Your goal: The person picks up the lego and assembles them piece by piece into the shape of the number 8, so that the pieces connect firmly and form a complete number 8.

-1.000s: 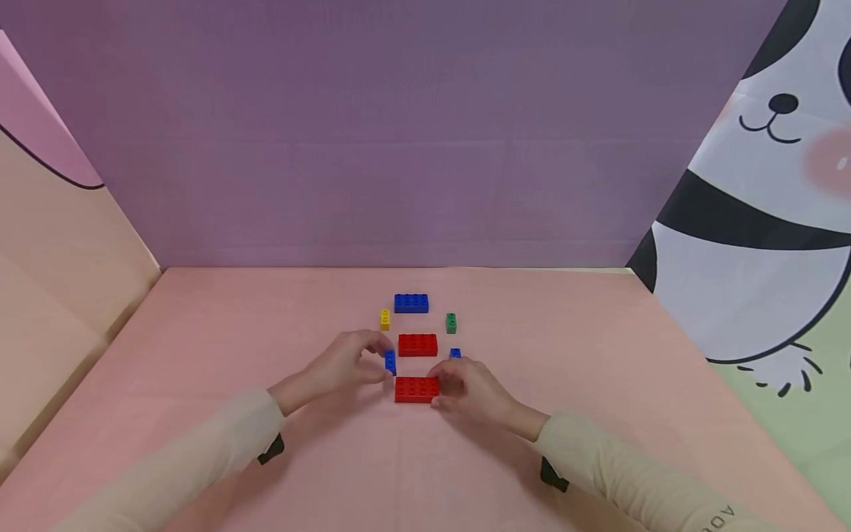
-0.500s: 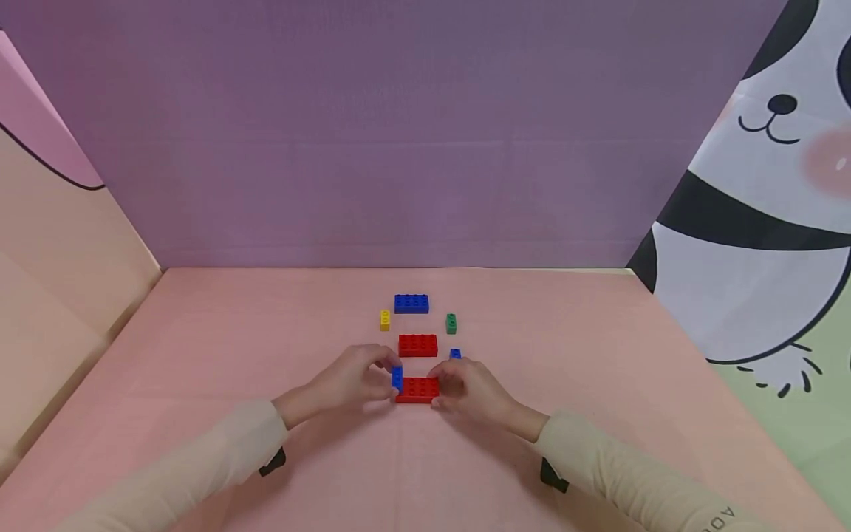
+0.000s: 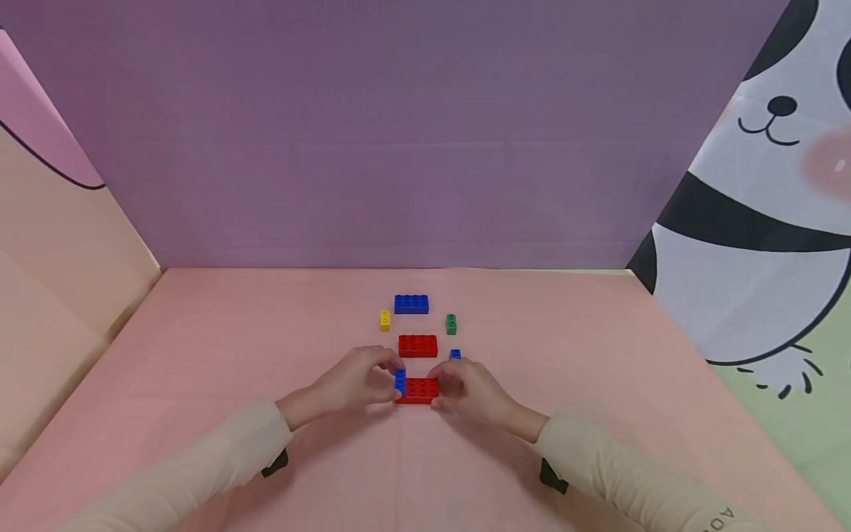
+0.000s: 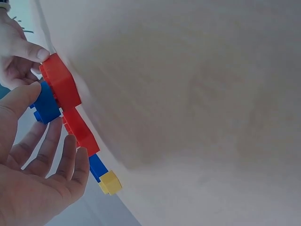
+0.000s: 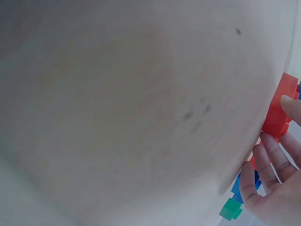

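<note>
My left hand (image 3: 362, 377) pinches a small two-stud blue brick (image 4: 47, 102) between thumb and fingers. In the head view that brick overlaps the left end of the nearest red brick (image 3: 422, 391); the left wrist view has it on the studded side of the red brick (image 4: 64, 81). My right hand (image 3: 475, 391) holds the right end of the same red brick, thumb at the near side and fingers at the far side. In the right wrist view the thumb lies along the red brick's (image 5: 279, 110) near face.
Behind lies a second red brick (image 3: 418, 346), with a large blue brick (image 3: 411, 304) farther back. A small yellow brick (image 3: 385, 321) stands on the left, a small green brick (image 3: 451, 324) on the right. Another small blue brick (image 3: 455, 354) is just beyond my right hand.
My left hand has moved right and nearer with its small blue brick, from beside the near red brick to over its left end. The right hand keeps its place.
</note>
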### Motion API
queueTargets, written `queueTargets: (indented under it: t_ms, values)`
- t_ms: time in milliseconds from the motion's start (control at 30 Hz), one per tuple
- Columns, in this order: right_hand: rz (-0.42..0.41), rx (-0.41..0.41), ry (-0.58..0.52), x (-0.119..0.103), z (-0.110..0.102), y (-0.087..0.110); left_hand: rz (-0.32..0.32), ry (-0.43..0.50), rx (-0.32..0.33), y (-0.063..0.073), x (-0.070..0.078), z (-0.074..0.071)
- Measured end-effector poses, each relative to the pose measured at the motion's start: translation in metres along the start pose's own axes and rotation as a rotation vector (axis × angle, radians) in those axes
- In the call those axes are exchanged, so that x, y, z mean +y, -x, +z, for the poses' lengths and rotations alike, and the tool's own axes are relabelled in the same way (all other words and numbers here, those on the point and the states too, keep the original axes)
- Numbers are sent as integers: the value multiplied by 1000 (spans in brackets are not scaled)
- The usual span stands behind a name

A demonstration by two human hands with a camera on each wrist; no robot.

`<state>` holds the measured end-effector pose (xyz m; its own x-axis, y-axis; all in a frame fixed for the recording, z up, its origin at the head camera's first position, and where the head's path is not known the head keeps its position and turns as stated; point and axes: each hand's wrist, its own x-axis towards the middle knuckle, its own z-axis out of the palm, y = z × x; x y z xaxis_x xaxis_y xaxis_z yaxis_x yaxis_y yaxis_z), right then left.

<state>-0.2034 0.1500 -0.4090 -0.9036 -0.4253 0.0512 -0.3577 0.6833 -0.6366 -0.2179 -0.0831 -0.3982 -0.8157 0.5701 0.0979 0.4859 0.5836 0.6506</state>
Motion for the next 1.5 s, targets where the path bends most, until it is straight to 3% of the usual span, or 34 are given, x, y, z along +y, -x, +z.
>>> queueTargets:
  t_ms: [200,800,1100,1500]
  values:
    - [-11,-5,0,0,0,-1,-16,8,-16,-1,1,-1]
    - [-6,-4,7,-1,-2,0,20,49,-17,-6,-7,-2]
    - [-11,3,18,1,-1,0,3,34,-22,-6,-5,-1]
    - [-45,-13,11,3,-5,17,-29,5,6,5,10,14]
